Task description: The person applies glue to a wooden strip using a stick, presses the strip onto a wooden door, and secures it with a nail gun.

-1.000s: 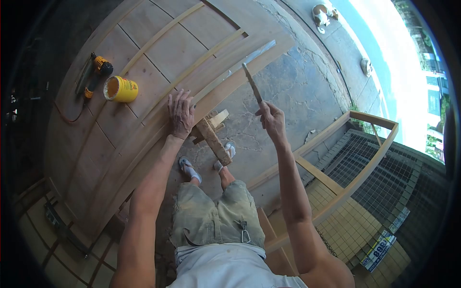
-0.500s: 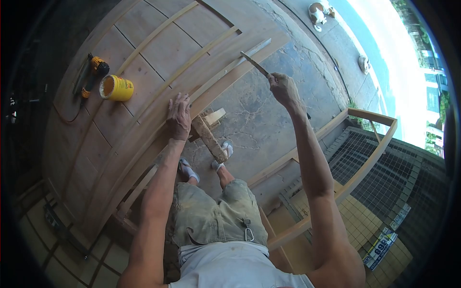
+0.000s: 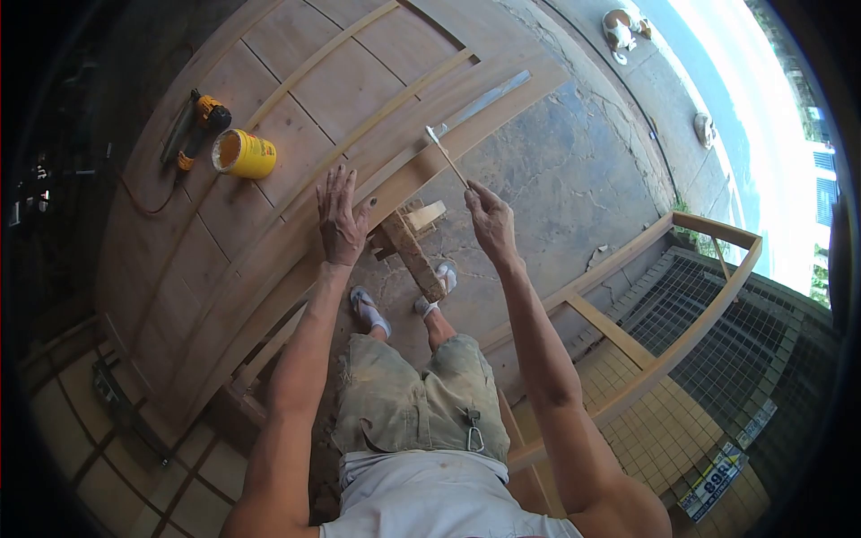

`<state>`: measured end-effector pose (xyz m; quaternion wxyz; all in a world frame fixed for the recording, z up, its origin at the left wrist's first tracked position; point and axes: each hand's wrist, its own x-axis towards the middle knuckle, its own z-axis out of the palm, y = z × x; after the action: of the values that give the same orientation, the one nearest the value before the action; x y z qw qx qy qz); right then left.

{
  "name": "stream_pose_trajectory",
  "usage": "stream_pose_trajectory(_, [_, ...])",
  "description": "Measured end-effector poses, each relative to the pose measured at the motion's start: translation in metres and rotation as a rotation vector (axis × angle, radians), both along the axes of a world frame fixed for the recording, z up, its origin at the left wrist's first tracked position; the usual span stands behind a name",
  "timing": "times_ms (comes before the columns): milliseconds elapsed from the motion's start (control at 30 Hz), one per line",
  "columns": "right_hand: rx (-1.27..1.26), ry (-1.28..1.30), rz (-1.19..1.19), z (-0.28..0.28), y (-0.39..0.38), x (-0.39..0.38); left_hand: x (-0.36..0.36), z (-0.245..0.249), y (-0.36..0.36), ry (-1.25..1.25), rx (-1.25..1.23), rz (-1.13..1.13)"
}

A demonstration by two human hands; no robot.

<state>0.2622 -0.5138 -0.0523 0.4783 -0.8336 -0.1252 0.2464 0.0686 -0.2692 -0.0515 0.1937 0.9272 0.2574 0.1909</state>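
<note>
My right hand grips a thin stick whose far tip carries a white, paste-like blob. That tip is right at a long wooden strip along the edge of the large wooden panel. A pale, shiny coat covers the strip's far part. My left hand is open, fingers spread, over the near part of the panel's edge. Beyond it on the panel stands a yellow tub with an orange-looking inside and whitish smears on its rim.
A yellow-and-black power tool lies behind the tub, its cord trailing across the panel. Below the panel edge is a rough wooden beam near my feet. A wooden frame and wire mesh stand at right. Two animals lie by the road.
My right hand has drawn the stick back toward me and to the left along the strip. My left hand has lifted slightly and spread its fingers. The view has shifted a little.
</note>
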Motion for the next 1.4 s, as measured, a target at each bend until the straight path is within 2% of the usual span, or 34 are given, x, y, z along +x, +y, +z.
stream_pose_trajectory(100, [-0.006, -0.026, -0.005, -0.002, 0.005, -0.016, -0.067, 0.011, 0.006, 0.084, 0.002, 0.123])
stream_pose_trajectory(200, [-0.017, 0.015, 0.064, 0.002, 0.003, -0.028, -0.153, -0.005, 0.018, 0.162, -0.044, 0.326])
stream_pose_trajectory(267, [-0.011, 0.135, 0.088, 0.008, -0.003, -0.032, -0.203, -0.011, 0.026, 0.203, -0.048, 0.406])
stream_pose_trajectory(367, [0.086, 0.175, 0.079, 0.028, -0.01, -0.026, -0.247, -0.015, 0.034, 0.412, -0.033, 0.497])
stream_pose_trajectory(400, [0.132, 0.17, 0.067, 0.033, -0.012, -0.026, -0.252, -0.019, 0.035, 0.435, 0.006, 0.498])
stream_pose_trajectory(500, [0.065, 0.005, 0.03, 0.017, -0.013, -0.012, -0.259, -0.032, 0.033, 0.476, 0.099, 0.493])
stream_pose_trajectory(667, [0.041, -0.005, -0.038, 0.008, -0.001, -0.004, -0.26, -0.036, 0.033, 0.488, 0.136, 0.508])
stream_pose_trajectory(767, [-0.019, 0.018, 0.126, 0.025, -0.006, -0.021, -0.257, -0.033, 0.031, 0.484, 0.123, 0.506])
stream_pose_trajectory(867, [0.01, 0.16, 0.261, 0.041, -0.01, -0.036, -0.256, -0.031, 0.031, 0.445, 0.127, 0.491])
stream_pose_trajectory(1000, [0.046, 0.163, 0.084, 0.05, 0.001, -0.047, -0.258, -0.037, 0.03, 0.402, 0.155, 0.484])
stream_pose_trajectory(1267, [0.081, 0.134, 0.097, 0.013, 0.01, -0.11, -0.258, -0.038, 0.031, 0.397, 0.164, 0.481])
stream_pose_trajectory(1333, [-0.024, 0.148, 0.165, 0.031, 0.007, -0.116, -0.258, -0.039, 0.034, 0.403, 0.148, 0.478])
stream_pose_trajectory(1400, [-0.018, 0.093, 0.058, 0.042, 0.008, -0.123, -0.261, -0.037, 0.033, 0.394, 0.094, 0.473])
